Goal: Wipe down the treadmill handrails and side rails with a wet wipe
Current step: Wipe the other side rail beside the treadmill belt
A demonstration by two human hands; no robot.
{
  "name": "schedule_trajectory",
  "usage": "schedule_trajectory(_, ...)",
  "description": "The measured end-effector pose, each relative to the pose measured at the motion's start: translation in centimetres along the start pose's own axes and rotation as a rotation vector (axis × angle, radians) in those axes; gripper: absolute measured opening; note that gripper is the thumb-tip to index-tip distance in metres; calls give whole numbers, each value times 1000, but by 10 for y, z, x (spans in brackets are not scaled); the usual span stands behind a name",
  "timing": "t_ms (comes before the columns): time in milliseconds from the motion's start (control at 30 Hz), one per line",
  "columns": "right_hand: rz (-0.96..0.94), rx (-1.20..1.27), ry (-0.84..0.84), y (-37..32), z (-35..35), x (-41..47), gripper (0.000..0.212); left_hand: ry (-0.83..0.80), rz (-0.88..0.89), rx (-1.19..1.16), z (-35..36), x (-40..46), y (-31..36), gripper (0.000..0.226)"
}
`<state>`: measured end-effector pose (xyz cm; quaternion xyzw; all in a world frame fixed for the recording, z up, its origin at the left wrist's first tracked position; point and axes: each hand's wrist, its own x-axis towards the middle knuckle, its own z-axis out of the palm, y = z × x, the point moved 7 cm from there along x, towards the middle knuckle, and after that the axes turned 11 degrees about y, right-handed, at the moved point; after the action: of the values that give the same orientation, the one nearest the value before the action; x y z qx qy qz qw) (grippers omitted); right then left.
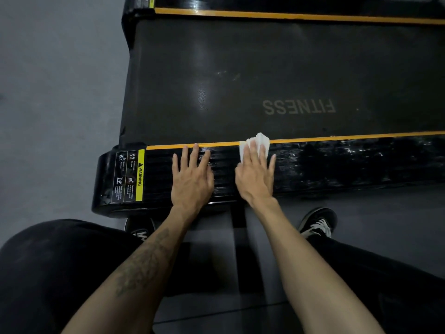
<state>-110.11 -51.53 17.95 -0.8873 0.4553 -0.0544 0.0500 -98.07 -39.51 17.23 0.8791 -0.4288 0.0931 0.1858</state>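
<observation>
Because the person crouches beside the treadmill's near side rail (pixel 313 165), the head view looks straight down on both hands laid across its ribbed black top. The right hand (pixel 255 175) lies flat with fingers straight and slightly spread, pressing the white wet wipe (pixel 258 142) against the rail; the wipe is bunched under the fingertips and pokes out past them over the rail's inner edge, onto the yellow stripe (pixel 349 137) that borders the belt (pixel 240 80). A flat palm rather than a pinch likely serves to spread pressure over the rail's width. The left hand (pixel 192 175) rests bare on the same rail, fingers splayed, holding nothing, just beside the right hand and nearer the rail's rounded end corner where the warning label (pixel 131 175) sits; it probably braces the body during the stroke. To the right of the wipe the rail shows pale smears, so that stretch seems to need wiping. The far side rail (pixel 289 6) runs along the top edge; no handrails are in view
</observation>
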Motion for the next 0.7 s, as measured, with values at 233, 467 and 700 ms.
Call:
schedule_trajectory(233, -334, -15, -68, -30, 5, 6, 62, 22, -3, -29, -1, 0, 1, 57)
schedule_trajectory(467, -47, 87, 9, -22, -3, 9, 62, 12, 7, -9, 1, -1, 0, 57)
schedule_trajectory(700, -329, 77, -8, -37, 5, 10, 63, 30, 55, -28, 3, -2, 3, 55)
